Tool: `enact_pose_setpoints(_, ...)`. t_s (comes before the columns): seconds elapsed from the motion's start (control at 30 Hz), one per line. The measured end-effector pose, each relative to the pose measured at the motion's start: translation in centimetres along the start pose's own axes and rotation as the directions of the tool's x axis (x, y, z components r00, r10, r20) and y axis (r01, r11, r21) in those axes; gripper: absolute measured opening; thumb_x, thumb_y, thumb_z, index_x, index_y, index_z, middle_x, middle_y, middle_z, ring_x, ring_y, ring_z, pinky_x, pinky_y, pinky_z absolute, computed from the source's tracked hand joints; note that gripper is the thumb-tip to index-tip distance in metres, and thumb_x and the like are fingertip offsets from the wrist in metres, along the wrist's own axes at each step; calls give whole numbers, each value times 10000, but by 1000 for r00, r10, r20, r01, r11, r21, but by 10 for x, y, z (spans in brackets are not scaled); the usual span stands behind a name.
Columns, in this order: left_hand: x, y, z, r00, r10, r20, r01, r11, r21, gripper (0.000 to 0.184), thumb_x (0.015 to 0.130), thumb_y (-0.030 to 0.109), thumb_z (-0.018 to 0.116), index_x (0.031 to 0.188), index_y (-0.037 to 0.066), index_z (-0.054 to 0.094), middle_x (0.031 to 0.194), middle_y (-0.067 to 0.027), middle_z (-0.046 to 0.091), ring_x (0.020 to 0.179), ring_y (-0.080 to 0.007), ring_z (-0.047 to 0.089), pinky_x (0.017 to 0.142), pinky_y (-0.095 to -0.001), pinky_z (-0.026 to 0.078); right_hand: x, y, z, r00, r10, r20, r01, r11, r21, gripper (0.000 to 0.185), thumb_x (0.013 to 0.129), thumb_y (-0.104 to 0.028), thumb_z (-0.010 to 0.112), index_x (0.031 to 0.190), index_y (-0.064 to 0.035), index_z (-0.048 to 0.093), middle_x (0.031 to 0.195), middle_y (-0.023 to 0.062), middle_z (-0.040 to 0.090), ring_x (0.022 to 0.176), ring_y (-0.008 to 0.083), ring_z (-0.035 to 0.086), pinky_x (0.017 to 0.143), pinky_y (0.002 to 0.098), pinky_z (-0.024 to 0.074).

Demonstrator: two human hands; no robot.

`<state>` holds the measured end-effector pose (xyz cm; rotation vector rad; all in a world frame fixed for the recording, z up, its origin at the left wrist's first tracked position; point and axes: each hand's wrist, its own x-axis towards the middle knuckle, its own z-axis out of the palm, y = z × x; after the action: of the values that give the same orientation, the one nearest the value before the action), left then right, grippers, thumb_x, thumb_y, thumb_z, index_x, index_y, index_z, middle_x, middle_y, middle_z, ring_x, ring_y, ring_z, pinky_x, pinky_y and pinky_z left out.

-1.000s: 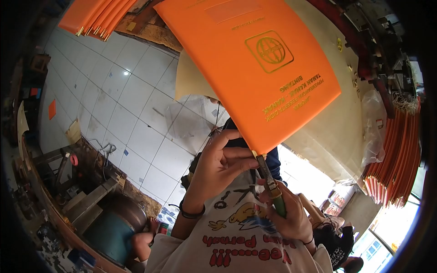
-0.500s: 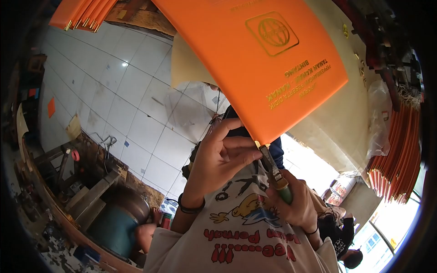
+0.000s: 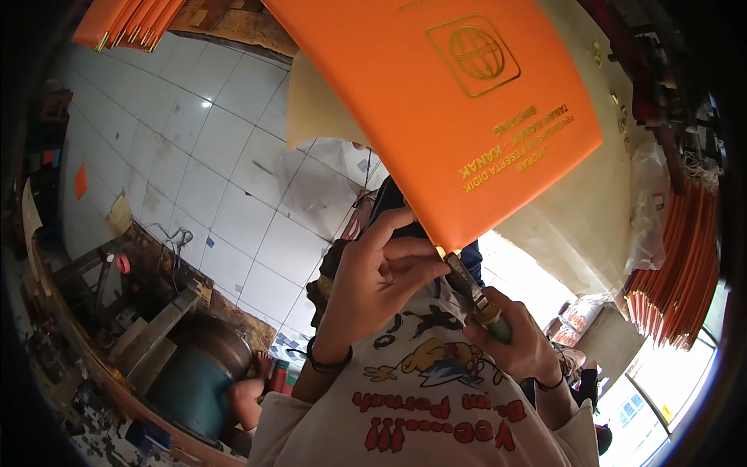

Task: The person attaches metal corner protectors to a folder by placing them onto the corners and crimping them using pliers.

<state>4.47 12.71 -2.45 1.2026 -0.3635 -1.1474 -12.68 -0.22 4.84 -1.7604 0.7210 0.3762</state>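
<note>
A large orange folder (image 3: 475, 132) with gold printed lettering and a globe emblem fills the upper middle of the head view. Its lowest corner carries a small gold metal corner piece (image 3: 441, 252). My left hand (image 3: 381, 272), a dark band round its wrist, is closed at that corner, thumb and fingers pinching the folder's edge. My right hand (image 3: 517, 335) is wrapped round the green handle of a pair of pliers (image 3: 464, 282). The jaws of the pliers touch the gold corner piece beside my left thumb. What lies between the jaws is partly hidden.
A pale table surface (image 3: 560, 233) lies under the folder, with loose gold corner pieces near its far edge. At the right hangs a thick stack of orange folders (image 3: 673, 265) by a clear plastic bag (image 3: 647, 202). More folders (image 3: 132, 19) sit upper left. Another person's leg (image 3: 247, 397) shows lower left.
The view has shifted slightly. The pliers and my right hand have moved a little rightward and down, handle tilting. My left hand keeps its pinch at the folder's corner.
</note>
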Motion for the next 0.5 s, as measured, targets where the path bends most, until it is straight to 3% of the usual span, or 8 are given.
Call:
enact_pose_setpoints(0.1, -2, -8, -1, 999, 43, -1, -43, 998, -55, 468, 901, -27, 645, 1313, -28, 422, 1021, -159, 708, 923, -138, 692, 654, -182, 507, -7, 4, 0, 986, 138, -95, -107, 956, 272, 274, 823, -55, 692, 1064, -6, 569, 859, 126, 672, 751, 265, 676, 667, 359, 495)
enact_pose_setpoints(0.2, -1, -3, 0, 1000, 21, 9, -21, 999, -36, 462, 866, -88, 642, 1261, -55, 406, 994, -216, 704, 989, -257, 693, 883, -346, 566, -13, 12, -8, 999, 43, -18, -43, 998, 49, 229, 811, -24, 675, 1020, -11, 582, 830, 130, 657, 759, 263, 671, 681, 375, 495)
enact_pose_setpoints(0.23, -1, -2, 0, 1000, 21, 7, -21, 998, -53, 455, 866, -89, 640, 1256, -56, 408, 996, -219, 703, 990, -259, 692, 885, -348, 567, -9, 4, -13, 989, 96, 108, -97, 995, -2, 211, 814, 1, 650, 1016, -6, 592, 835, 139, 651, 784, 270, 668, 697, 377, 491)
enact_pose_setpoints(0.33, -1, 0, 0, 1000, 21, -5, -21, 996, -89, 438, 866, -93, 634, 1243, -57, 413, 1003, -228, 699, 995, -267, 691, 888, -354, 569, -8, 6, -5, 992, 87, 87, -91, 994, 54, 255, 807, 38, 619, 1057, -4, 594, 865, 144, 662, 808, 284, 668, 723, 364, 498)
enact_pose_setpoints(0.37, -1, -1, 0, 1000, 15, -7, -16, 996, -93, 434, 866, -96, 632, 1240, -58, 415, 1006, -231, 698, 997, -270, 691, 889, -357, 569, -9, 2, -6, 983, 147, 107, -161, 978, 130, 302, 811, 47, 611, 1108, -6, 595, 996, 167, 658, 926, 315, 650, 817, 365, 494)
enact_pose_setpoints(0.47, -3, 0, 0, 1000, -1, -11, 0, 997, -80, 457, 858, -104, 635, 1254, -61, 413, 1014, -237, 695, 1007, -281, 687, 899, -368, 567, -12, 2, -2, 998, -29, 47, 26, 998, 49, 440, 820, 2, 604, 1256, -10, 550, 1050, 111, 704, 927, 258, 687, 838, 324, 498)
enact_pose_setpoints(0.5, -3, 1, 0, 1000, -6, -10, 6, 997, -73, 470, 854, -108, 638, 1263, -62, 411, 1016, -239, 694, 1011, -285, 686, 904, -373, 566, -12, -2, -3, 997, -10, 78, 7, 999, 35, 490, 803, 4, 612, 1285, -11, 529, 1077, 107, 701, 957, 267, 683, 857, 331, 495)
